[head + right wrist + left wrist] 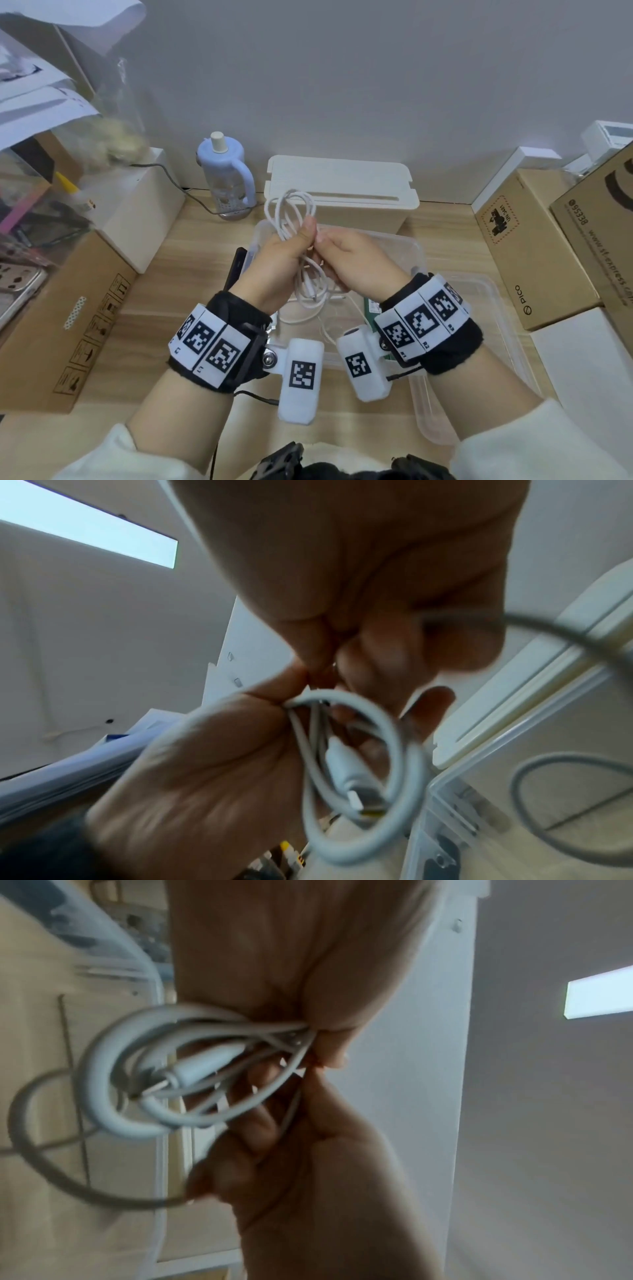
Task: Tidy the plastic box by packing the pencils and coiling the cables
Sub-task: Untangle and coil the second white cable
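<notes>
At the centre of the head view, the left hand [274,263] grips a white charging cable [291,216] gathered into several loops, its fingers and thumb curled round the bundle where the loops cross. One set of loops stands above the fist and another hangs below it, with a white plug end [202,1064] lying among the lower loops. The right hand [356,263] meets the left at the thumb tips and pinches a strand of the same cable between thumb and forefinger. Both hands are raised above a clear plastic box [419,253] that sits on the wooden desk [191,274] in the middle of the frame, with more white cable [329,329] lying loose inside it. Behind the box stands a cream lidded box [342,181], and to its left a pale blue bottle [226,171]. Cardboard cartons [534,246] fill the right edge.
</notes>
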A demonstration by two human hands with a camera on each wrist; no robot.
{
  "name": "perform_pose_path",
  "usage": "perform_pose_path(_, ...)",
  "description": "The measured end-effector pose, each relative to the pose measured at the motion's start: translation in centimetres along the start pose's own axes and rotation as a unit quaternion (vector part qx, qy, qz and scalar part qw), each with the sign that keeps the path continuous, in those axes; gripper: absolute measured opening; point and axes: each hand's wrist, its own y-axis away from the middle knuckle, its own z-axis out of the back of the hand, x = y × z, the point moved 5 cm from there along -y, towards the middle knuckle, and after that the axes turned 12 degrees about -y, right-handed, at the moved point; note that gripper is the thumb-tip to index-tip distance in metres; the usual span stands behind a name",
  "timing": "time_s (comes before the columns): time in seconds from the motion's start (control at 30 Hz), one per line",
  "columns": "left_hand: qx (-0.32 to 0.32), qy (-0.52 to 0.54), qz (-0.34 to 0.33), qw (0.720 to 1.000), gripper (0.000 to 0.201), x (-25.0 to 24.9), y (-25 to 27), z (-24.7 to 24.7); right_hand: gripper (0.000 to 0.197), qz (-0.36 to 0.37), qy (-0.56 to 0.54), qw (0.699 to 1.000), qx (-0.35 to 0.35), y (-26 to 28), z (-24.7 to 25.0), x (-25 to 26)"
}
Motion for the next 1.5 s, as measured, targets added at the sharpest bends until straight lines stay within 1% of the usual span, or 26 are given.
perform_pose_path(0.07,-0.017,0.041,-0.002,0.999,0.049,-0.2,0.0,0.6,0.039,-0.006,0.016,0.998,0.056,0.3,-0.8,-0.1)
perform_pose_path(0.17,-0.079,0.093,-0.025,0.992,0.044,-0.6,-0.3,1.8,0.031,-0.029,0.013,0.993,0.118,0.7,-1.2,-0.7)
perform_pose_path(0.27,-0.123,0.159,-0.033,0.979,0.045,-0.9,-0.4,2.4,0.022,-0.037,-0.025,0.987,0.154,0.9,-1.4,-1.3)
perform_pose_path(0.37,-0.145,0.197,-0.061,0.968,0.043,-1.6,-0.2,3.4,0.015,-0.070,-0.079,0.984,0.142,0.5,-0.9,-3.0)
perform_pose_path(0.43,-0.142,0.216,-0.078,0.963,0.036,-2.2,-0.1,4.0,0.015,-0.100,-0.065,0.983,0.141,0.3,-0.4,-4.6)
perform_pose_path(0.5,-0.137,0.211,-0.079,0.964,0.035,-2.3,0.0,4.4,0.016,-0.117,0.000,0.985,0.127,0.2,0.3,-5.6)
perform_pose_path(0.57,-0.142,0.203,-0.078,0.966,0.036,-2.1,0.2,4.6,0.017,-0.119,0.092,0.984,0.099,-0.2,1.3,-6.0)
perform_pose_path(0.6,-0.143,0.204,-0.079,0.965,0.034,-2.1,0.3,4.6,0.017,-0.122,0.142,0.978,0.088,-0.3,2.0,-6.2)
perform_pose_path(0.67,-0.148,0.215,-0.090,0.961,0.028,-2.3,0.5,5.1,0.019,-0.142,0.244,0.957,0.064,-0.4,3.3,-6.8)
perform_pose_path(0.7,-0.153,0.223,-0.098,0.958,0.026,-2.5,0.6,5.5,0.022,-0.161,0.265,0.949,0.055,-0.3,3.9,-7.2)
perform_pose_path(0.73,-0.157,0.229,-0.106,0.955,0.025,-2.9,0.6,5.9,0.024,-0.178,0.252,0.950,0.053,-0.2,4.3,-7.6)
perform_pose_path(0.77,-0.160,0.232,-0.111,0.953,0.027,-3.0,0.6,6.2,0.024,-0.187,0.212,0.957,0.058,0.0,4.3,-7.8)
perform_pose_path(0.83,-0.167,0.219,-0.104,0.956,0.029,-3.0,0.5,6.5,0.022,-0.169,0.112,0.977,0.064,0.4,3.8,-7.1)
perform_pose_path(0.9,-0.173,0.182,-0.076,0.965,0.022,-2.3,0.2,6.4,0.020,-0.125,0.050,0.989,0.062,0.5,3.1,-5.3)
perform_pose_path(0.97,-0.156,0.128,-0.055,0.978,0.017,-1.6,0.0,5.9,0.015,-0.080,0.039,0.994,0.062,0.3,2.4,-3.5)
perform_pose_path(1.03,-0.125,0.072,-0.043,0.989,0.022,-0.9,-0.2,5.1,0.011,-0.041,0.052,0.995,0.073,0.2,1.8,-1.5)
perform_pose_path(1.07,-0.109,0.047,-0.038,0.992,0.028,-0.5,-0.3,4.6,0.011,-0.019,0.061,0.995,0.081,0.3,1.7,-0.6)
perform_pose_path(1.1,-0.088,0.019,-0.035,0.995,0.040,-0.2,-0.3,4.1,0.010,0.007,0.071,0.993,0.089,0.4,1.5,0.4)
perform_pose_path(1.17,-0.031,-0.040,-0.035,0.998,0.075,0.3,-0.5,2.8,0.006,0.059,0.085,0.990,0.100,0.4,1.3,2.1)
perform_pose_path(1.2,0.001,-0.063,-0.033,0.997,0.088,0.5,-0.4,2.0,0.006,0.078,0.083,0.988,0.101,0.3,1.2,2.6)
perform_pose_path(1.23,0.032,-0.077,-0.028,0.996,0.095,0.8,-0.3,1.4,0.008,0.088,0.076,0.988,0.101,0.2,1.3,3.0)
perform_pose_path(1.27,0.059,-0.082,-0.027,0.995,0.097,1.0,-0.2,1.0,0.008,0.092,0.068,0.988,0.100,0.1,1.3,3.1)
perform_pose_path(1.33,0.091,-0.084,-0.044,0.991,0.089,1.1,0.0,0.6,0.011,0.092,0.051,0.989,0.101,0.0,1.4,3.0)
perform_pose_path(1.4,0.106,-0.092,-0.055,0.989,0.077,1.1,0.3,0.4,0.014,0.091,0.037,0.990,0.102,0.1,1.3,2.9)
perform_pose_path(1.47,0.080,-0.131,-0.049,0.987,0.067,0.9,0.4,0.6,0.014,0.089,0.052,0.992,0.072,0.0,1.7,2.8)
perform_pose_path(1.5,0.058,-0.157,-0.043,0.985,0.055,0.8,0.4,0.8,0.011,0.090,0.060,0.993,0.046,0.0,2.0,2.8)
